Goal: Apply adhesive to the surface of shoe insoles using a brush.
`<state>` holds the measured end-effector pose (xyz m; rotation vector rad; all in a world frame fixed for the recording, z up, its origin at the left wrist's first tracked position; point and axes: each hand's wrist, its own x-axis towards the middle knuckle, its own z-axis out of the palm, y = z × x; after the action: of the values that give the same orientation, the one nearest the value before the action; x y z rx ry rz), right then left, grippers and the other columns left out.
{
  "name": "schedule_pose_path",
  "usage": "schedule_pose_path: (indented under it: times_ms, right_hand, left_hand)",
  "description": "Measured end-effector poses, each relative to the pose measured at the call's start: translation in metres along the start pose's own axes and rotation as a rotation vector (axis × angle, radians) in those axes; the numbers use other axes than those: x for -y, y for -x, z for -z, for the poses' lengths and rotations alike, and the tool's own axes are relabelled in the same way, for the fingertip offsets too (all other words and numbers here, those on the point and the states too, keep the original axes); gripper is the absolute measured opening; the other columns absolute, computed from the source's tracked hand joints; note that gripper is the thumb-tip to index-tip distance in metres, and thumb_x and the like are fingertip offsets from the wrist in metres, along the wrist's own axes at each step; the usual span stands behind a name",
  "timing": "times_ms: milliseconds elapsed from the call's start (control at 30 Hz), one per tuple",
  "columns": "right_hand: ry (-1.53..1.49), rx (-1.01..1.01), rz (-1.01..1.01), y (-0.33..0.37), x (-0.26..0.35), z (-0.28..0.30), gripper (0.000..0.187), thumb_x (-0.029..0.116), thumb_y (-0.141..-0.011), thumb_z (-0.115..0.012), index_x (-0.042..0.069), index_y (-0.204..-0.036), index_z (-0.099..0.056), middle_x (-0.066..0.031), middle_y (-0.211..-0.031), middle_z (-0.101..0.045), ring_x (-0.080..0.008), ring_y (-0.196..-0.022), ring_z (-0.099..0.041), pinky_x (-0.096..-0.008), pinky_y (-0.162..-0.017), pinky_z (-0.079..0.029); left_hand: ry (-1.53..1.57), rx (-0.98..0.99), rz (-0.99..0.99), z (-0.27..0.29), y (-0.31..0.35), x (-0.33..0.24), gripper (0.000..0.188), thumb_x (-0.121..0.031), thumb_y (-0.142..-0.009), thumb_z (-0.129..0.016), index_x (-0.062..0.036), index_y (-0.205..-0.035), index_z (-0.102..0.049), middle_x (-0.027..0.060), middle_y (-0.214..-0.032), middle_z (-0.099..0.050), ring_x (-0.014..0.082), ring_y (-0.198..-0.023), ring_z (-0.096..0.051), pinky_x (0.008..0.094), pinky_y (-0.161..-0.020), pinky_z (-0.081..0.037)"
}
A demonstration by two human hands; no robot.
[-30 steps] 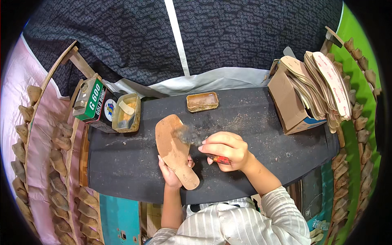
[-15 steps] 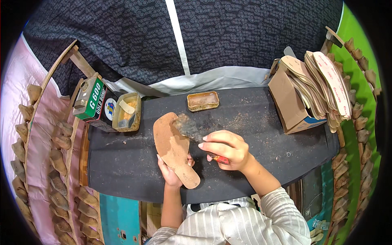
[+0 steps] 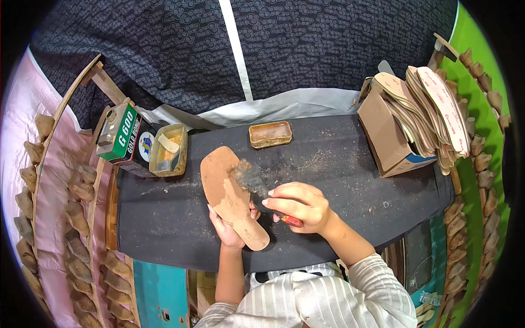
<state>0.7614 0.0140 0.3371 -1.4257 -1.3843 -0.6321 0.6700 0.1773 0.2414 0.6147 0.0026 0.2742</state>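
Well, desk (image 3: 377,205): dark top, scattered with pale crumbs, many right of centre.
Sole (image 3: 219,177): tan, slanting above the desk's front half, a darker patch across its upper part.
Left hand (image 3: 228,234): wrapped beneath the sole, gripping both edges.
Right hand (image 3: 303,208): pinching a brush (image 3: 254,183) with a red handle, its grey bristles over the sole's right edge; contact unclear.
Back left: a green-and-black can (image 3: 127,136) beside a cloudy tub (image 3: 184,147).
Back middle: a shallow amber dish (image 3: 270,145).
Back right: a cardboard box (image 3: 385,136) stuffed with a stack of soles (image 3: 445,117).
Room: patterned dark curtain (image 3: 164,49) behind, racks of brown shoe forms (image 3: 79,243) both sides, pink sheet (image 3: 54,186) left, green wall (image 3: 465,33) right.
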Motion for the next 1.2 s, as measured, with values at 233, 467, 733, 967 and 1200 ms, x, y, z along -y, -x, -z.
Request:
schedule_pose_path:
  times_ms: [233, 467, 733, 967, 1200]
  right_hand:
    - [-0.161, 0.124, 0.022, 0.010, 0.005, 0.004, 0.029, 0.009, -0.065, -0.074, 0.002, -0.092, -0.067, -0.0105, -0.089, -0.062, -0.0245, -0.075, -0.065, -0.0331, -0.062, -0.054]
    - [-0.010, -0.001, 0.056, -0.001, 0.003, -0.008, 0.033, 0.009, -0.065, -0.072, 0.002, -0.096, -0.065, -0.0118, -0.092, -0.062, -0.0265, -0.077, -0.065, -0.0345, -0.066, -0.054]
    - [-0.239, 0.188, 0.074, 0.005, 0.012, -0.003, 0.030, 0.001, -0.058, -0.065, -0.001, -0.089, -0.064, -0.0118, -0.086, -0.061, -0.0266, -0.071, -0.064, -0.0339, -0.060, -0.053]
    - [0.006, 0.024, 0.076, -0.001, 0.007, -0.010, 0.035, 0.010, -0.063, -0.071, 0.001, -0.096, -0.065, -0.0125, -0.094, -0.061, -0.0272, -0.079, -0.065, -0.0350, -0.067, -0.055]
    - [-0.211, 0.269, 0.047, 0.002, 0.013, -0.001, 0.026, 0.009, -0.064, -0.072, 0.000, -0.088, -0.068, -0.0101, -0.082, -0.063, -0.0250, -0.069, -0.064, -0.0326, -0.059, -0.052]
  left_hand:
    - [0.060, -0.588, -0.162, -0.042, -0.012, -0.008, 0.069, -0.063, -0.091, -0.017, -0.0071, -0.118, -0.046, 0.0101, -0.097, -0.055, 0.0231, -0.071, -0.052, 0.0368, -0.063, -0.044]
    - [-0.089, -0.230, -0.086, -0.031, 0.000, -0.004, 0.071, -0.064, -0.090, -0.016, -0.0056, -0.118, -0.045, 0.0106, -0.093, -0.056, 0.0212, -0.073, -0.054, 0.0357, -0.065, -0.045]
    - [-0.007, -0.050, -0.039, 0.017, -0.002, 0.001, 0.061, -0.057, -0.094, -0.020, -0.0095, -0.123, -0.045, 0.0098, -0.108, -0.058, 0.0246, -0.091, -0.059, 0.0375, -0.081, -0.049]
    - [0.168, 0.073, -0.095, -0.025, -0.001, -0.003, 0.057, -0.053, -0.096, -0.021, -0.0097, -0.123, -0.045, 0.0089, -0.110, -0.058, 0.0241, -0.094, -0.059, 0.0380, -0.083, -0.048]
    - [-0.061, -0.196, 0.019, -0.025, -0.011, 0.000, 0.069, -0.063, -0.091, -0.020, -0.0029, -0.114, -0.045, 0.0137, -0.081, -0.054, 0.0226, -0.069, -0.053, 0.0331, -0.062, -0.046]
